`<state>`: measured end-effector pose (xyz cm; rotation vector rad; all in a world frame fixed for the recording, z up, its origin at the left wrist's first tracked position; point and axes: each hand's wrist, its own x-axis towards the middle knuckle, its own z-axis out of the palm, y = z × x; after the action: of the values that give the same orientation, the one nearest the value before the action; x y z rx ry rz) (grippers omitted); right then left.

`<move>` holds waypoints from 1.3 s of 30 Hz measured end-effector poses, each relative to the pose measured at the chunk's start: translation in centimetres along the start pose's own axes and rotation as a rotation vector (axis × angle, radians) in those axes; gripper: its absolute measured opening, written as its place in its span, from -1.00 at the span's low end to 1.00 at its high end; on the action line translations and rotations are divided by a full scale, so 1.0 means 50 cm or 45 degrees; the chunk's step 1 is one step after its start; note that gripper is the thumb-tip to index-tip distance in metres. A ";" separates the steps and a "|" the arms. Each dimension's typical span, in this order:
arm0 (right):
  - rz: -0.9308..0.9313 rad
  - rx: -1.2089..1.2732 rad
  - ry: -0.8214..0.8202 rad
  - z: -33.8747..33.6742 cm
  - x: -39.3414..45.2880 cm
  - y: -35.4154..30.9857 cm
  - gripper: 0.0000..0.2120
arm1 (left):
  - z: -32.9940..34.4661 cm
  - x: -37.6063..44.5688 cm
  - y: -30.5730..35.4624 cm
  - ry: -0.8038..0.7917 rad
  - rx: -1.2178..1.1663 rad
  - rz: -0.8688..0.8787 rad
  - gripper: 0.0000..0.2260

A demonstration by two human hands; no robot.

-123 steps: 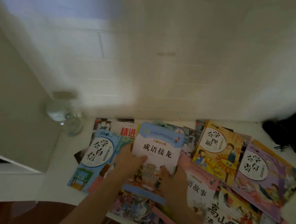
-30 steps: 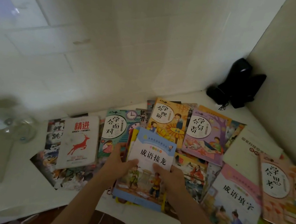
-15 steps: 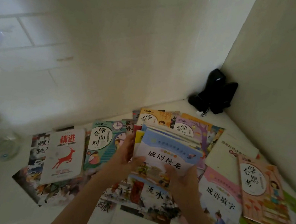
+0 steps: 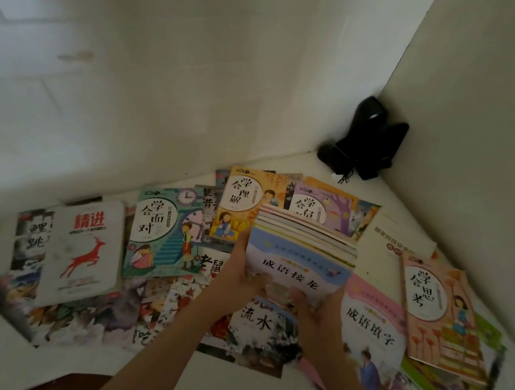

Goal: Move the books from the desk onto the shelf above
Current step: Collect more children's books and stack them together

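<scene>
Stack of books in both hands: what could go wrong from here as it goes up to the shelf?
1. The stack is held only at its near edge by the left hand and right hand; its far ends fan apart, so thin books may slide out when tilted.
2. Loose books overlap all over the desk; a dropped one could push the book by the right edge off.
</scene>
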<state>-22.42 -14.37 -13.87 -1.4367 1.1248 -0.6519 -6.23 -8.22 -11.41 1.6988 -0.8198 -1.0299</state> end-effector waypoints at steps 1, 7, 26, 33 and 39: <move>0.011 0.003 -0.001 0.001 0.004 0.001 -0.21 | -0.004 0.006 -0.004 -0.014 0.019 0.046 -0.15; -0.006 -0.097 -0.049 0.010 -0.001 0.004 -0.25 | -0.008 0.008 -0.050 -0.030 0.072 0.155 -0.28; -1.021 0.164 -0.725 0.350 -0.299 -0.590 -0.64 | -0.488 -0.571 0.302 1.283 -0.117 0.712 -0.53; -1.390 0.395 -0.867 0.427 -0.499 -0.862 -0.58 | -0.595 -0.864 0.525 1.584 0.064 0.972 -0.51; -1.739 0.501 -0.813 0.402 -0.539 -1.155 -0.66 | -0.689 -0.919 0.762 1.666 0.246 1.146 -0.55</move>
<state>0.47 12.71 42.80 -1.7308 -0.6064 -1.1108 3.21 32.46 43.43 1.4549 -0.6191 0.7655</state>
